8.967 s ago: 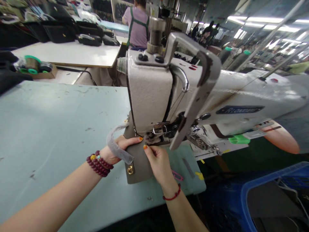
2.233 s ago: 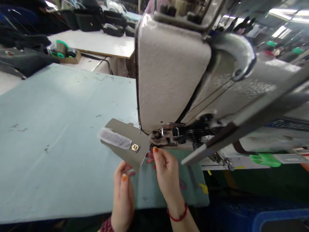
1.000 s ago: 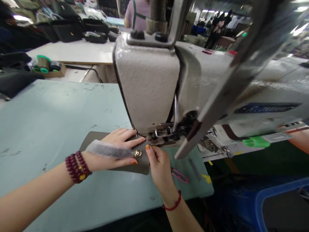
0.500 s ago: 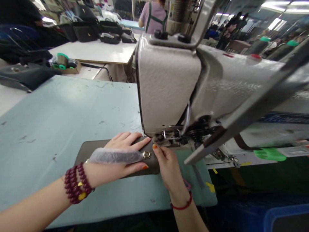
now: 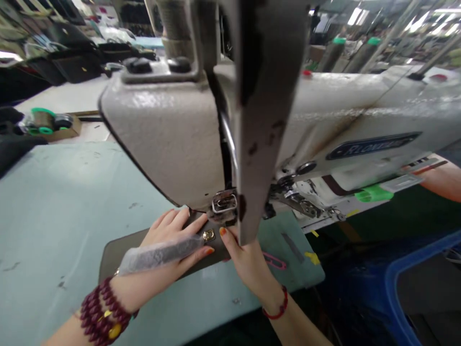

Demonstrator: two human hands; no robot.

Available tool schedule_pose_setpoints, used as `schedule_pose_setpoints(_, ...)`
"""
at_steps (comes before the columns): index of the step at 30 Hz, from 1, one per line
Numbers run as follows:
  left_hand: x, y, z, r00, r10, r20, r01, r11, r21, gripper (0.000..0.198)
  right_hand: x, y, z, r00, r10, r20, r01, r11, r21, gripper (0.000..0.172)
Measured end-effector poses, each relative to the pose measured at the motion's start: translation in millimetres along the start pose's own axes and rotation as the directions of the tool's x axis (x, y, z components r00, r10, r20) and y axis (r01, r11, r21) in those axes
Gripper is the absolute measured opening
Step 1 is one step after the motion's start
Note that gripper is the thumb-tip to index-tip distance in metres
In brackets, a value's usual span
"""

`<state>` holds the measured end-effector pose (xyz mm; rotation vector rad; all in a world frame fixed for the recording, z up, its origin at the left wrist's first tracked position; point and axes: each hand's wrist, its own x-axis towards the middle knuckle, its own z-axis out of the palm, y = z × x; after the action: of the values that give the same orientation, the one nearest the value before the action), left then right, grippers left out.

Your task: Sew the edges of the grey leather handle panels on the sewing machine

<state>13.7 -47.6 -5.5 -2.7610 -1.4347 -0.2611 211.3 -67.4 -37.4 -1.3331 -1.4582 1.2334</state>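
Note:
A dark grey panel that looks like leather (image 5: 117, 247) lies on the pale green table (image 5: 72, 192), its far right edge under the head of a sewing machine (image 5: 165, 139). My left hand (image 5: 167, 230) rests flat on the panel with its fingers spread. Across the back of that hand runs a plastic-wrapped handle (image 5: 158, 255), joined to the panel by a gold metal fitting (image 5: 209, 235). My right hand (image 5: 248, 266) grips the panel's near right edge, thumb on top, its other fingers mostly hidden. A grey metal bar (image 5: 268, 125) hides part of the needle area.
On the table's right lie a pink tool (image 5: 274, 261) and a yellow scrap (image 5: 311, 258). Beyond the left edge stands a box with thread spools (image 5: 45, 120). A blue bin (image 5: 391, 288) is at lower right. Another person's arm (image 5: 444, 180) shows at far right.
The view has turned right and moved closer to the machine, so the metal bar now crosses the middle. Both hands keep their hold, and the panel appears slightly tilted.

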Motion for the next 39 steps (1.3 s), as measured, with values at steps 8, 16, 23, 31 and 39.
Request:
schedule_pose_setpoints(8, 7.6, 1.1, -5.4, 0.996, -0.035, 0.082, 0.033, 0.999, 0.016, 0.042, 2.6, -1.9, 2.6, 0.999, 0.039, -0.036, -0.037, 0.998, 0.059, 0.039)
schedule_pose_setpoints(16, 16.6, -7.4, -12.5, 0.984, -0.093, 0.154, 0.107, 0.99, -0.088, 0.046, 3.9, 9.5, -0.5, 0.989, 0.114, 0.096, -0.141, 0.928, 0.344, 0.053)
schedule_pose_setpoints(23, 4.7, -31.4, 7.0, 0.982, -0.085, 0.17, 0.126, 0.961, -0.246, 0.032, -8.6, 22.8, -12.0, 0.962, 0.157, 0.222, -0.257, 0.792, 0.554, 0.067)
schedule_pose_setpoints(31, 21.3, -17.1, -11.7, 0.962, -0.122, 0.244, 0.214, 0.89, -0.403, 0.031, -15.9, 6.9, -18.0, 0.979, 0.017, 0.202, -0.113, 0.873, 0.474, 0.049)
schedule_pose_setpoints(39, 13.5, -22.8, -1.3, 0.977, -0.075, 0.198, 0.145, 0.919, -0.366, 0.026, -6.7, 10.7, -5.2, 0.975, 0.026, 0.222, -0.123, 0.891, 0.436, 0.034)
